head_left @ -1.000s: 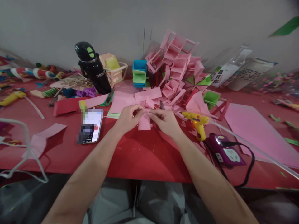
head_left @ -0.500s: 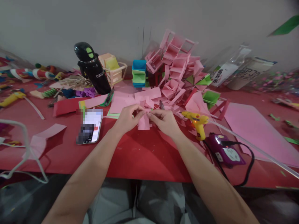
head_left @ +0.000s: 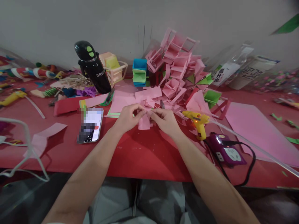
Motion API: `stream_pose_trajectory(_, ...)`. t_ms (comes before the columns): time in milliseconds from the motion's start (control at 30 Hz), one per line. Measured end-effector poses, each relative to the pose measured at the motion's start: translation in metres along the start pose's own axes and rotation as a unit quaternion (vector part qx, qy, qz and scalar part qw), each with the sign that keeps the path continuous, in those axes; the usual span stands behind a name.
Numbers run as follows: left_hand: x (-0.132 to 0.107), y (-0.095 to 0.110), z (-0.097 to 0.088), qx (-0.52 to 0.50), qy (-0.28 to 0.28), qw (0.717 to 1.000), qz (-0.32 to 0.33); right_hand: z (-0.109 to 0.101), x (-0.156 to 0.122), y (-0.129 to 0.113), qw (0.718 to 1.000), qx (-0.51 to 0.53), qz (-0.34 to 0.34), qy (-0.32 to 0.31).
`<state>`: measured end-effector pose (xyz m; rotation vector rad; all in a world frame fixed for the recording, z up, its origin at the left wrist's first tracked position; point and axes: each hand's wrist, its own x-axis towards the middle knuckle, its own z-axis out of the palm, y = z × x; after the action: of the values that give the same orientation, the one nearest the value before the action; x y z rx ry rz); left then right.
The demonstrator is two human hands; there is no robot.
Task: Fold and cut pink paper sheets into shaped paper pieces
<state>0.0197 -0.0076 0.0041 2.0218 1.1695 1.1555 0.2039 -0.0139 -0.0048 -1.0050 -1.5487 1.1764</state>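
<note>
My left hand [head_left: 129, 118] and my right hand [head_left: 164, 120] meet near the middle of the red table, thumbs and fingertips pinched close together. Between them is a small piece of pink paper [head_left: 144, 122], partly hidden by the fingers; its lower part hangs below the fingertips. More pink paper scraps [head_left: 149, 94] lie just behind my hands. To the right of my right hand stands a yellow glue gun [head_left: 198, 120] with an orange light on it and a clear glue stick in its back.
A phone [head_left: 92, 124] lies left of my left forearm. A purple power socket [head_left: 227, 149] with a black cord sits at the right. Behind are a black bottle [head_left: 95, 70], a blue and green paper box [head_left: 139, 74] and a heap of pink paper chairs [head_left: 178, 59]. Pink sheets [head_left: 259, 130] lie far right.
The view has shifted very slightly. Both hands keep their pinch on the pink paper, with hardly any movement of the fingers.
</note>
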Motion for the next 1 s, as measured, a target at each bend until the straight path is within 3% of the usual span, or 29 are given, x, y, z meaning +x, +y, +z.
stream_pose_trajectory(167, 0.000, 0.001, 0.002, -0.021, -0.004, 1.000, -0.005, 0.001, 0.003, 0.000, 1.000, -0.018, -0.009, 0.006)
stream_pose_trajectory(367, 0.001, 0.005, -0.001, -0.063, -0.005, 0.997, -0.041, -0.003, 0.004, -0.001, 0.994, -0.078, -0.070, 0.029)
stream_pose_trajectory(633, 0.001, -0.001, -0.002, -0.078, 0.039, 0.994, -0.064, -0.002, 0.002, -0.004, 0.984, -0.115, -0.118, 0.065)
stream_pose_trajectory(733, 0.000, 0.001, 0.002, -0.122, 0.049, 0.987, -0.096, -0.002, 0.001, -0.004, 0.979, -0.134, -0.125, 0.089)
stream_pose_trajectory(867, 0.001, 0.007, 0.006, -0.194, 0.020, 0.968, -0.155, -0.001, -0.001, -0.004, 0.972, -0.146, -0.128, 0.132)
stream_pose_trajectory(1000, 0.001, 0.011, 0.009, -0.194, 0.042, 0.967, -0.158, 0.002, -0.002, -0.005, 0.966, -0.161, -0.132, 0.156)
